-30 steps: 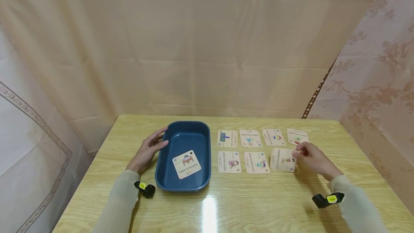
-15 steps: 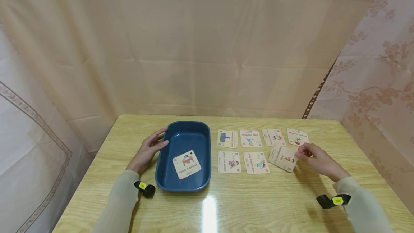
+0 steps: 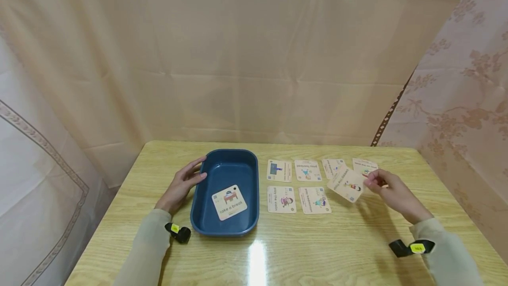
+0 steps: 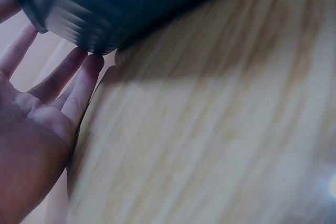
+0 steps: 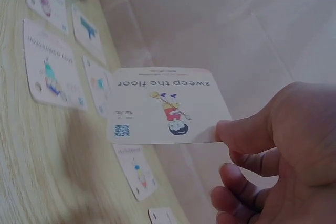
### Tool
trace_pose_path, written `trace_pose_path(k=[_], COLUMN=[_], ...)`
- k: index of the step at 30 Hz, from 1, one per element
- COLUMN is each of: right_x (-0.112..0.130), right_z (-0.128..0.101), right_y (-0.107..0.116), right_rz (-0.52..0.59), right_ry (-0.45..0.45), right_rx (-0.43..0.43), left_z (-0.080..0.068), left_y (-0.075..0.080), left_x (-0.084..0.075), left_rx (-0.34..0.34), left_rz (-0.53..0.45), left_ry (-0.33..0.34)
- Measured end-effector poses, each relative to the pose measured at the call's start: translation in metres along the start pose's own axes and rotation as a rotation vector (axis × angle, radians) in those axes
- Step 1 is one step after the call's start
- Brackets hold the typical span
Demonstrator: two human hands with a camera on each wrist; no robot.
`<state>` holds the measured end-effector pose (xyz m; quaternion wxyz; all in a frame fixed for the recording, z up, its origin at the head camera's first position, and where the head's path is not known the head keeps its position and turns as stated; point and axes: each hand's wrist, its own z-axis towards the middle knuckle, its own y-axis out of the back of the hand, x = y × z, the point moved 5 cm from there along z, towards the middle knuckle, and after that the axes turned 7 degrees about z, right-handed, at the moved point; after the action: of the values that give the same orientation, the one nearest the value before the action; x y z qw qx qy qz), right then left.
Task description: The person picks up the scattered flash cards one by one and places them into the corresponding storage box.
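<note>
The wooden table (image 3: 278, 250) fills the space in front of me, with cloth hung behind and to both sides. On its left half sits the blue tray (image 3: 224, 228), and one card (image 3: 229, 201) reading "take a break" lies flat inside it. My left hand (image 3: 180, 185) rests against the tray's left wall, fingers straight and relaxed, their tips touching the outer wall near the rim; it holds nothing. To the right of the tray, other cards (image 3: 279, 170) lie face up on the table in two rows. My right hand (image 3: 390, 193) is raised over the right end of those rows and pinches the "sweep the floor" card (image 3: 347, 183) by its edge between thumb and curled fingers. That card is off the table, tilted, hanging in the air above the far row, just beside the last cards there.
</note>
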<state>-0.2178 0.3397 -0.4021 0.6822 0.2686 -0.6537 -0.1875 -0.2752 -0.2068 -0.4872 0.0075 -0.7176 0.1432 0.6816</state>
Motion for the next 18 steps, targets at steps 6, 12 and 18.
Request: trace_pose_path(k=[6,12,18], right_x=[0.011,0.026,0.041], right_z=[0.000,-0.001,0.003], right_y=[-0.002,-0.009,-0.019], right_rz=[0.015,0.055,0.104], right_ry=[0.009,0.044,0.106], right_rx=[-0.025,-0.030,-0.053], left_z=[0.000,-0.001,0.000], left_y=[0.000,0.000,0.001], left_x=[-0.001,-0.001,0.000], left_rx=[-0.001,0.000,0.001], left_rz=[-0.004,-0.003,0.000], left_ry=[0.003,-0.003,0.001])
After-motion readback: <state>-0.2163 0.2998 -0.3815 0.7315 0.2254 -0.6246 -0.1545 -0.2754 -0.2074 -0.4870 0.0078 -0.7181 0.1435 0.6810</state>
